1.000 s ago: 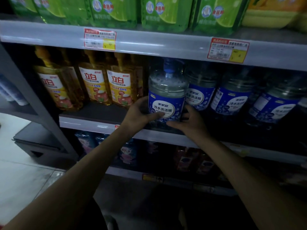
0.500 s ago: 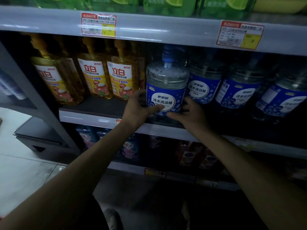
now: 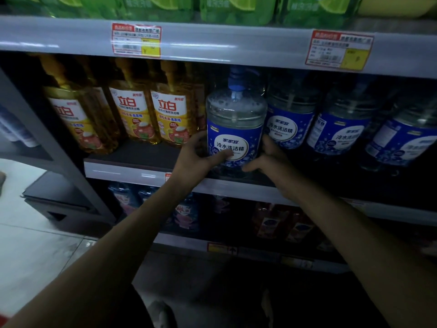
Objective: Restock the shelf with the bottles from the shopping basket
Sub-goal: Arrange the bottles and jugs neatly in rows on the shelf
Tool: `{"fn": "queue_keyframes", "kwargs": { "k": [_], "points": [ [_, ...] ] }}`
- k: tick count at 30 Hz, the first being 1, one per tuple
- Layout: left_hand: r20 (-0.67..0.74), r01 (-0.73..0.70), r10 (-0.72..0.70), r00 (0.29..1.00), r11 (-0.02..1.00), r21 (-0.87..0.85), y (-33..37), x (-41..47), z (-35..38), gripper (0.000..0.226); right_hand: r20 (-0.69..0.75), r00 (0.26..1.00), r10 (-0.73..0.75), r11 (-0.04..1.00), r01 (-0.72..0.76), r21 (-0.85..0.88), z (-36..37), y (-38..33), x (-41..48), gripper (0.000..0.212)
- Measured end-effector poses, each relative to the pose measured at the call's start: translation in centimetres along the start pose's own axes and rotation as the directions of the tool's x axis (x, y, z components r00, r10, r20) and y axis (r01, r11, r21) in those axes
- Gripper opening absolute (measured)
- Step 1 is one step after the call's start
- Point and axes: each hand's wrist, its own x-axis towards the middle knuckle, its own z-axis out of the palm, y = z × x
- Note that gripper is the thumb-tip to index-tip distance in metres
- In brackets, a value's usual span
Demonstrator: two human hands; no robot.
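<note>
Bottle (image 3: 236, 119): stood upright on the shelf (image 3: 127, 170), between the hands.
Left hand (image 3: 196, 159): gripped its left side.
Right hand (image 3: 272, 157): gripped its right side.

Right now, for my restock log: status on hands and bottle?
Left hand, right hand: both grip bottle. Bottle upright at shelf front. Neighbour bottle close on right side.

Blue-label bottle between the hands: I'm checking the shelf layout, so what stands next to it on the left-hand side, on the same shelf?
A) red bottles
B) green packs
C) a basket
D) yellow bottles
D: yellow bottles stand on the same shelf just left of the blue-label bottle, which the left hand and right hand grip from either side.
</note>
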Motion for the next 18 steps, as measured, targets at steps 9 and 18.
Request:
{"fn": "queue_keyframes", "kwargs": {
  "k": [9, 18],
  "points": [
    [0.057, 0.007, -0.003, 0.998, 0.998, -0.069, 0.6, 0.1, -0.3, 0.062, -0.027, 0.998, 0.057, 0.998, -0.056, 0.013, 1.0, 0.3, 1.6, 0.098],
    [0.050, -0.049, 0.051, 0.997, 0.998, -0.029, 0.0, 0.3, -0.5, 0.070, -0.057, 0.992, 0.114, 0.992, -0.117, -0.052, 1.2, -0.4, 1.3, 0.097]
  ]
}}
